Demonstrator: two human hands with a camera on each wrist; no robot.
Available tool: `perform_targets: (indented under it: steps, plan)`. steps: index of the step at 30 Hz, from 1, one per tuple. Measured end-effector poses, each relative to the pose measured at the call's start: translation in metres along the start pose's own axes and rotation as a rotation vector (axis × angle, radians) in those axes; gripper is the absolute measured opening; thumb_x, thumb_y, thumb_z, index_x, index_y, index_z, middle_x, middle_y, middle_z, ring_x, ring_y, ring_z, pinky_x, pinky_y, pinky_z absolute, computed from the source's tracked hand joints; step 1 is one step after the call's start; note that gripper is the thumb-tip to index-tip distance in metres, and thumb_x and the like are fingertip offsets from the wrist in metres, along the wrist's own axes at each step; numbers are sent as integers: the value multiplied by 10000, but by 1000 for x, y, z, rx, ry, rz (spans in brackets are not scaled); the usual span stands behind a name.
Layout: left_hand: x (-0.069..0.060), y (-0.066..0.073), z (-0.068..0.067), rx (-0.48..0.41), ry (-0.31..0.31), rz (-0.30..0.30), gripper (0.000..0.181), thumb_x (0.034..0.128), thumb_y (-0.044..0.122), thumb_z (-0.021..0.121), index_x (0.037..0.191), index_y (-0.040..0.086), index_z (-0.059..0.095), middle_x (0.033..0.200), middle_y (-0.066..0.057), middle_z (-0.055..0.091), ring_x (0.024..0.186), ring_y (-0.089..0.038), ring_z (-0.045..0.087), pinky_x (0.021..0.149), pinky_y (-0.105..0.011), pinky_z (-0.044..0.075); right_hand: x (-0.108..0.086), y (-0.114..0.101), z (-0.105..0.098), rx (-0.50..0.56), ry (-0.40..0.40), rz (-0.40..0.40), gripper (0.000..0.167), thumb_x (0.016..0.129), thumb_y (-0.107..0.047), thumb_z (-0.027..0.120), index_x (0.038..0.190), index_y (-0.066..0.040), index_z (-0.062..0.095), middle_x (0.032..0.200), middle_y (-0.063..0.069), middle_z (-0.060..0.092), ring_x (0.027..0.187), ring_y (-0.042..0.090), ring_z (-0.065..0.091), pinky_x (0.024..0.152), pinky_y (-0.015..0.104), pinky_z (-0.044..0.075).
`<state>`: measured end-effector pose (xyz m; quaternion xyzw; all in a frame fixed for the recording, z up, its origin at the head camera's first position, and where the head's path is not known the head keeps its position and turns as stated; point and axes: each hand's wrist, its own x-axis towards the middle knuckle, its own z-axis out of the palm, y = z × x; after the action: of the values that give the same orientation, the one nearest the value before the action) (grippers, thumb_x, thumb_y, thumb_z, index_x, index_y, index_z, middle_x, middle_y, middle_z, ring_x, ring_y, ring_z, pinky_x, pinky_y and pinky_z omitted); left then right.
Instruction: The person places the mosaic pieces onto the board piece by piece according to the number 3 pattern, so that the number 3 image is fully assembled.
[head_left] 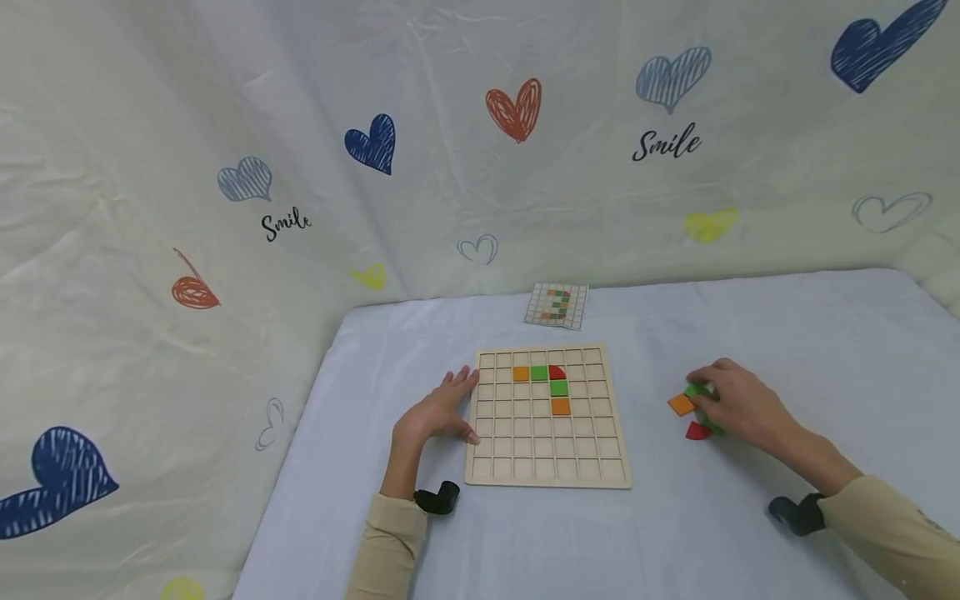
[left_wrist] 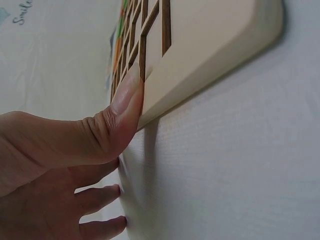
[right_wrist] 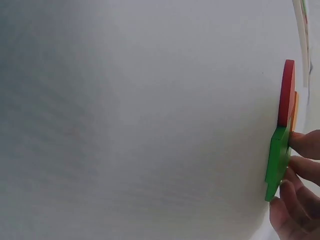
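One board (head_left: 547, 482), five tiles (head_left: 558, 388); perhaps four pieces (head_left: 681, 405) at right hand (head_left: 738, 404).

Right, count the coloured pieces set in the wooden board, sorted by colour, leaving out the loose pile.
Orange pieces: 2
Green pieces: 2
Red piece: 1
Total: 5

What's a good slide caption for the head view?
Left hand touches a gridded board while the right hand touches loose colored tiles.
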<state>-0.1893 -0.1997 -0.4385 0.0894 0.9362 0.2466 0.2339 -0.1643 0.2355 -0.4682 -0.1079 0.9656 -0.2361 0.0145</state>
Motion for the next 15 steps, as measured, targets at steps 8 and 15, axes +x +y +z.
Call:
perform_targets:
  steps: [8,15]
  plan:
    - [0,1,0,1,0,-6,1119,721,102,925,1637,125,282,1729,-80,152,1609,-327,76,1267,-568,191,3,0,-1,15,6,-2,305,850,-26,776,1086,127,660,1006,274,643,850,352,611,725,511,577]
    - [-1,2,0,0,5,-8,1116,715,97,928,1632,107,292,1727,-95,161,1607,-331,85,1265,-570,194,6,-4,2,102,29,4,270,870,-12,750,1100,102,666,986,224,694,779,268,630,634,348,565]
